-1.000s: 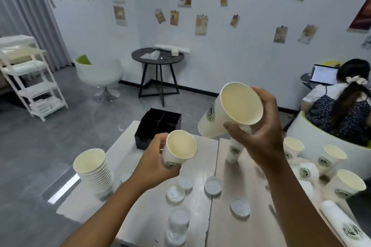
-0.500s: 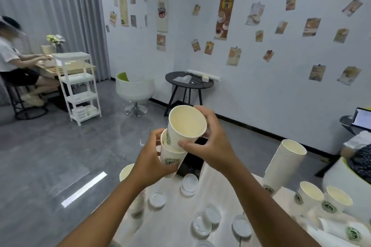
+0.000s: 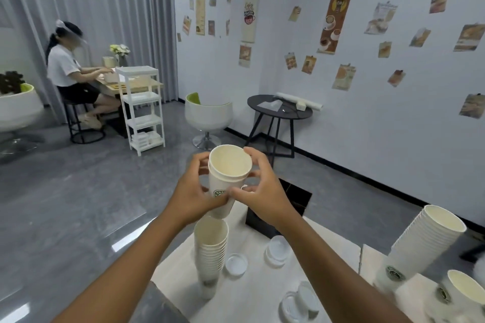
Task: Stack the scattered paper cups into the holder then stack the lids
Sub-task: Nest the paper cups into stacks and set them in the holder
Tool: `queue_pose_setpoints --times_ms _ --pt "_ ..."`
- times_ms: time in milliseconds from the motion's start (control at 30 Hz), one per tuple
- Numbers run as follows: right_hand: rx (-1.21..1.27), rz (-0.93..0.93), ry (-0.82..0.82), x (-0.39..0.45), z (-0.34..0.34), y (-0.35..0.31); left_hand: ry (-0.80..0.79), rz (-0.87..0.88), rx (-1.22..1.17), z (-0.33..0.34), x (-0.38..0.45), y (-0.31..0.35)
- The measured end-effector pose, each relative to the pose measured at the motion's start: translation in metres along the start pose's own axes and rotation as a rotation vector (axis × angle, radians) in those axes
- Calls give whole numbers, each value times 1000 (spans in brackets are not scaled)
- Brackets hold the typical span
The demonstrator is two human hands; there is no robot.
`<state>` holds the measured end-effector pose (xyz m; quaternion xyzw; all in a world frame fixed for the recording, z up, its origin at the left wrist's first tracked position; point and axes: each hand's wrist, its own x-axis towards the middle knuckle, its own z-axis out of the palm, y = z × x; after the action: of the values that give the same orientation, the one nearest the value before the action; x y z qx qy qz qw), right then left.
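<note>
Right now both hands, left hand (image 3: 195, 196) and right hand (image 3: 263, 198), are gripping the nested cream paper cups (image 3: 227, 178) above the tabletop's near-left-corner cup stack (image 3: 211, 252), risking toppling it if lowered off-centre.

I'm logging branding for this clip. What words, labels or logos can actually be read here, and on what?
Nothing reads cleanly.
Held nested cups, gripped by left hand and right hand: round green logo, lettering too blurred to read.
Tall cup stack and loose cup on the right: same green badge, unreadable.
White wall poster: script words above a red cup, too small.
Brown coffee poster: no legible text.
</note>
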<state>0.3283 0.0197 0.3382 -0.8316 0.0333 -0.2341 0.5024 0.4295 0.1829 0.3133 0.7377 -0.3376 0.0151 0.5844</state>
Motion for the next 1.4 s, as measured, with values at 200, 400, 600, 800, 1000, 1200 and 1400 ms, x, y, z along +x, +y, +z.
queue_pose_setpoints --times_ms 200,400,600,800,1000,1200,1400 --pt "46 52 -40 7 24 9 24 -55 -3 -20 -10 -21" --pt "59 96 -60 1 34 19 32 -105 -32 -18 -24 -39" --pt "67 138 -42 -13 34 26 19 -134 -46 -6 -32 -48" --pt "82 143 -23 -26 32 24 8 -137 -61 -1 -38 -44" --pt "90 182 -49 -36 41 27 10 -139 -36 -2 -44 -48" --pt "43 187 -59 -37 44 35 -8 -153 -24 -7 -47 -51" --pt "17 181 -46 -39 43 47 4 -128 0 -14 -57 -62"
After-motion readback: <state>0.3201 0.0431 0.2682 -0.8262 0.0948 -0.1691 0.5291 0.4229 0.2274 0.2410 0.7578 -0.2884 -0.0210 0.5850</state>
